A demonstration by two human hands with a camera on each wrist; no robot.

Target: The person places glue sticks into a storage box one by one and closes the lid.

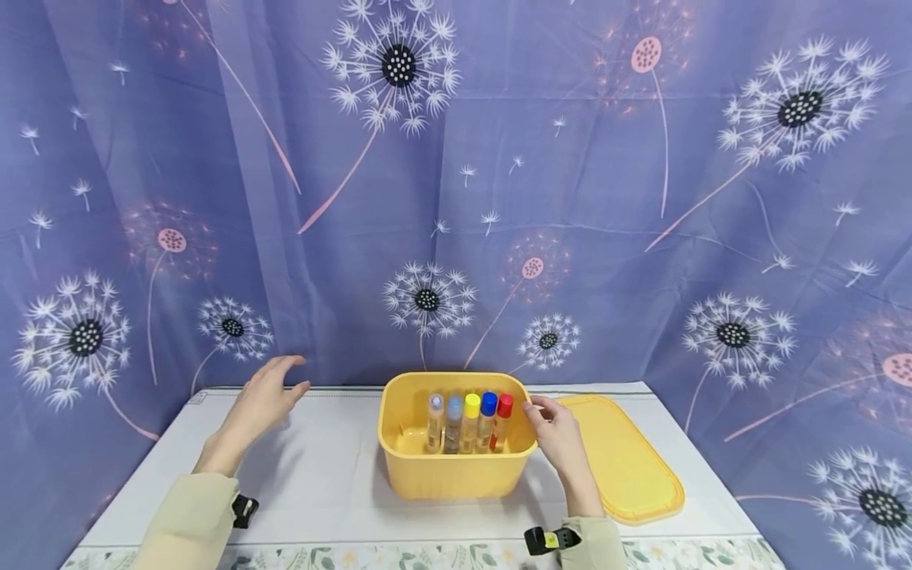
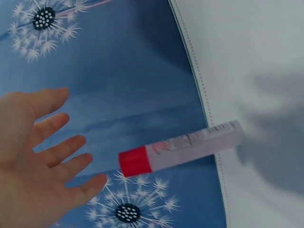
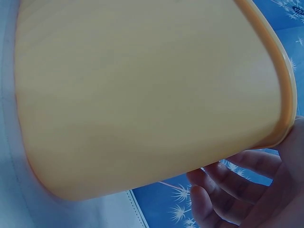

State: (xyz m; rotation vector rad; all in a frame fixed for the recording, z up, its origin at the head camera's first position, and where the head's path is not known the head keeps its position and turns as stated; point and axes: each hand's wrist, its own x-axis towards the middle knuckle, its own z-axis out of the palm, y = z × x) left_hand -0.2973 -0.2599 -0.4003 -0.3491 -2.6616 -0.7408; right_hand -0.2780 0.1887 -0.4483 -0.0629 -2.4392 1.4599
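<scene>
A yellow plastic box (image 1: 456, 477) sits on the table. In it several slim clear tubes stand upright in a row, among them a yellow-capped tube (image 1: 470, 423), a blue-capped tube (image 1: 486, 422) and a red-capped tube (image 1: 502, 423). My right hand (image 1: 558, 435) holds the box's rim at its right side, fingers curled along the outer wall (image 3: 142, 95). To the left of the box, my left hand (image 1: 264, 404) hovers with fingers spread, holding nothing. Another red-capped tube (image 2: 183, 147) stands upright just beyond its fingertips in the left wrist view; in the head view it is hidden.
A flat yellow lid (image 1: 630, 459) lies on the table right of the box. The white tabletop (image 1: 321, 491) ends in a leaf-patterned strip (image 1: 427, 556) at the front. A purple dandelion-print curtain (image 1: 456, 182) hangs behind the table and along both sides.
</scene>
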